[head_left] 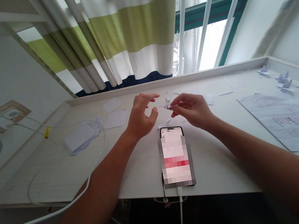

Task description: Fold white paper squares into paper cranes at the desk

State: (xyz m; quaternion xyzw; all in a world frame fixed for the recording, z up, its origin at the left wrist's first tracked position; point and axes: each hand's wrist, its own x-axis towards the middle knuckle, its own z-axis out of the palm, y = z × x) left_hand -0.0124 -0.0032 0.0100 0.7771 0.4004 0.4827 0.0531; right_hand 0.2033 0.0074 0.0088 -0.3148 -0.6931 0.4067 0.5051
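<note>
Over the middle of the desk, my right hand (193, 108) pinches a small white paper crane (167, 106) between thumb and fingertips. The crane is tiny in view, and its folds are partly hidden by the fingers. Just left of it, my left hand (142, 115) is raised with thumb and index finger spread, holding nothing and apart from the crane. Small paper scraps (165, 123) lie on the desk beneath and between the hands. Closer to me, a phone (176, 157) with a lit screen lies flat, a white cable (182, 209) plugged into its lower end.
To the left lie a stack of white paper (81, 138) and loose square sheets (116, 118). A charging cable (105, 138) loops across my left forearm from the wall socket (13, 111). At right are a printed sheet (291, 119) and several finished paper cranes (285, 83) along the desk's raised edge.
</note>
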